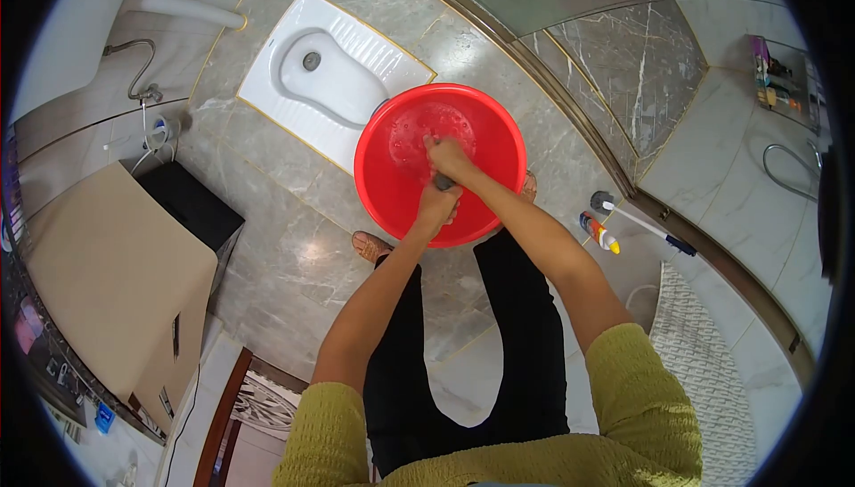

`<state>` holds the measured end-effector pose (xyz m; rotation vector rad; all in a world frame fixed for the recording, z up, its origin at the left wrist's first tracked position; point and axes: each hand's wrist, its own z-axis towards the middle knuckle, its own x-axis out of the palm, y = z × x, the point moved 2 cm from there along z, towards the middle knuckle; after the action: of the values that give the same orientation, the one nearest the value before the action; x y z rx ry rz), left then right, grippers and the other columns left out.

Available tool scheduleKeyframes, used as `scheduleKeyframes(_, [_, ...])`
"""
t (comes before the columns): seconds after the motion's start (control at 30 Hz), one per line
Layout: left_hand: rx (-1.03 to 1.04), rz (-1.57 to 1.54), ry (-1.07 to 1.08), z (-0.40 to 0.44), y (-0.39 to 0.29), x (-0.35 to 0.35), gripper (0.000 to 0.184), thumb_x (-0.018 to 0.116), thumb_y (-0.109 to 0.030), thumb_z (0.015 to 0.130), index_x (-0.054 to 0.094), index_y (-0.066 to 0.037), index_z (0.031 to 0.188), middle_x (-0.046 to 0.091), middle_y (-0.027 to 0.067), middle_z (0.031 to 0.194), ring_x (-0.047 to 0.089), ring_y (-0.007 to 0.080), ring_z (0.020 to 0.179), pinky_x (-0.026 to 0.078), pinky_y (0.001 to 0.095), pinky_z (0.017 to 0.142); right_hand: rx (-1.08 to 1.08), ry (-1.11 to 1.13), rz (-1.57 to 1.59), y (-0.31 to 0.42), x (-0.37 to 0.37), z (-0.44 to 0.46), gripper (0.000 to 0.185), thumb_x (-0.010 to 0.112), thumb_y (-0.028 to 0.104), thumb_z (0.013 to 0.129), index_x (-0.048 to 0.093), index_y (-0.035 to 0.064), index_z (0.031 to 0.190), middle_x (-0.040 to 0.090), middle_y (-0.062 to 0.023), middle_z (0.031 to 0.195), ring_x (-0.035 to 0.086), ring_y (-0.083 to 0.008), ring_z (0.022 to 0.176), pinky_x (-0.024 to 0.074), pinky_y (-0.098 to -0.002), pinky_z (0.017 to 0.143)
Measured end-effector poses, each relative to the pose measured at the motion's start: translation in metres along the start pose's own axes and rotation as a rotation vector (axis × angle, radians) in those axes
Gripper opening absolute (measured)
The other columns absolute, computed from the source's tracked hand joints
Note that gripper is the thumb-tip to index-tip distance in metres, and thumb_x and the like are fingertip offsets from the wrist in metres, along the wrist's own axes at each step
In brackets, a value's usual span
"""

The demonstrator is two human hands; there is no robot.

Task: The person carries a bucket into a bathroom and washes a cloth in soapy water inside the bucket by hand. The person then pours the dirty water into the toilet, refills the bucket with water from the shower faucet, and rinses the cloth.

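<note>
I'm apparently wringing a dark-grey, cloth-like bundle (443,182), left hand (435,207) and right hand (449,158) clenching it, round red plastic basin (375,166) beneath them; the next twist calls for firm grip.

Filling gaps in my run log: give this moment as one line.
left hand: closed on dark item; right hand: closed, hold unclear; red basin: below hands, bubbles inside; squat toilet: partly hidden by basin
</note>
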<state>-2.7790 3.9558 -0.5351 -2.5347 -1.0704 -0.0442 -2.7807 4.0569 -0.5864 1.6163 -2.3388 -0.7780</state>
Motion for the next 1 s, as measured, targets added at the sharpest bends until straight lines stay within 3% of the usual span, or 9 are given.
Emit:
scheduleKeyframes(0.07, [0.096, 0.143, -0.139, 0.022, 0.017, 0.0, 0.036, 0.064, -0.022, 0.074, 0.045, -0.003, 0.098, 0.055, 0.0079, 0.071, 0.056, 0.0183, 0.06, 0.045, 0.0299, 0.049, -0.089, -0.158, -0.339, 0.002, 0.006, 0.001, 0.041, 0.042, 0.031, 0.085, 0.062, -0.0031, 0.072, 0.061, -0.0252, 0.075, 0.062, -0.0348, 0.071, 0.0486, -0.044, 0.065])
scheduleKeyframes(0.23, [0.461, 0.314, -0.355, 0.043, 0.049, 0.002, 0.051, 0.065, -0.032, 0.073, 0.046, -0.002, 0.111, 0.062, 0.019, 0.09, 0.06, 0.0302, 0.09, 0.047, 0.0387, 0.073, -0.049, -0.203, -0.499, 0.002, 0.019, -0.013, 0.041, 0.041, 0.031, 0.084, 0.063, -0.0035, 0.084, 0.059, -0.0284, 0.086, 0.058, -0.0405, 0.087, 0.047, -0.0457, 0.078])
scheduleKeyframes(0.43, [0.344, 0.46, -0.24, 0.049, 0.081, -0.001, 0.057, 0.062, -0.034, 0.074, 0.04, 0.007, 0.108, 0.06, 0.0247, 0.09, 0.06, 0.0347, 0.089, 0.047, 0.0402, 0.071, -0.009, -0.247, -0.54, -0.024, 0.03, -0.013, 0.042, 0.042, 0.032, 0.085, 0.063, -0.0031, 0.08, 0.06, -0.0271, 0.082, 0.059, -0.0402, 0.083, 0.0476, -0.0455, 0.075])
scheduleKeyframes(0.57, [0.221, 0.523, -0.366, 0.039, 0.079, 0.001, 0.058, 0.062, -0.035, 0.074, 0.039, 0.008, 0.105, 0.06, 0.0264, 0.085, 0.06, 0.0382, 0.084, 0.047, 0.0412, 0.07, 0.043, -0.376, -0.393, -0.067, 0.036, 0.009, 0.046, 0.044, 0.039, 0.085, 0.064, 0.0001, 0.072, 0.062, -0.0209, 0.073, 0.062, -0.0363, 0.074, 0.0498, -0.042, 0.067])
scheduleKeyframes(0.67, [0.058, 0.327, -0.382, 0.011, 0.062, 0.0, 0.06, 0.064, -0.036, 0.072, 0.039, 0.008, 0.104, 0.06, 0.0229, 0.08, 0.059, 0.0392, 0.079, 0.047, 0.0421, 0.07, 0.138, -0.033, 0.045, -0.075, 0.017, -0.004, 0.051, 0.047, 0.051, 0.082, 0.062, 0.0028, 0.084, 0.063, -0.015, 0.081, 0.061, -0.0295, 0.083, 0.0478, -0.0409, 0.071])
scheduleKeyframes(0.73, [-0.037, 0.043, -0.272, 0.001, 0.056, -0.001, 0.064, 0.066, -0.037, 0.07, 0.039, 0.008, 0.107, 0.059, 0.0197, 0.081, 0.058, 0.0376, 0.08, 0.046, 0.0418, 0.073, 0.257, -0.042, 0.218, -0.054, 0.001, -0.035, 0.059, 0.047, 0.059, 0.078, 0.059, 0.0036, 0.095, 0.062, -0.0157, 0.09, 0.058, -0.0281, 0.089, 0.0443, -0.0396, 0.08])
scheduleKeyframes(0.87, [0.312, 0.625, -0.612, -0.005, 0.062, -0.013, 0.064, 0.071, -0.039, 0.065, 0.047, 0.004, 0.105, 0.053, 0.0172, 0.089, 0.052, 0.0321, 0.09, 0.043, 0.0396, 0.079, 0.177, -0.247, 0.015, -0.097, -0.02, -0.024, 0.069, 0.048, 0.067, 0.072, 0.055, 0.0077, 0.106, 0.052, -0.0158, 0.113, 0.049, -0.0234, 0.106, 0.0395, -0.0404, 0.086])
scheduleKeyframes(0.9, [0.36, 0.689, -0.659, -0.014, 0.055, -0.016, 0.062, 0.072, -0.039, 0.064, 0.05, 0.003, 0.104, 0.052, 0.0173, 0.092, 0.051, 0.0317, 0.094, 0.042, 0.0393, 0.08, 0.186, -0.3, 0.067, -0.102, -0.025, -0.027, 0.065, 0.055, 0.063, 0.071, 0.055, 0.0085, 0.106, 0.045, -0.0164, 0.122, 0.045, -0.0225, 0.111, 0.0416, -0.0383, 0.083])
scheduleKeyframes(1.0, [0.461, 0.765, -0.612, -0.031, 0.036, -0.021, 0.056, 0.072, -0.038, 0.064, 0.056, 0.0, 0.101, 0.052, 0.0171, 0.093, 0.051, 0.0327, 0.092, 0.042, 0.0398, 0.079, 0.177, -0.397, 0.344, -0.054, -0.021, -0.076, 0.054, 0.066, 0.047, 0.071, 0.054, 0.0047, 0.103, 0.05, -0.0133, 0.115, 0.051, -0.0206, 0.102, 0.0441, -0.034, 0.077])
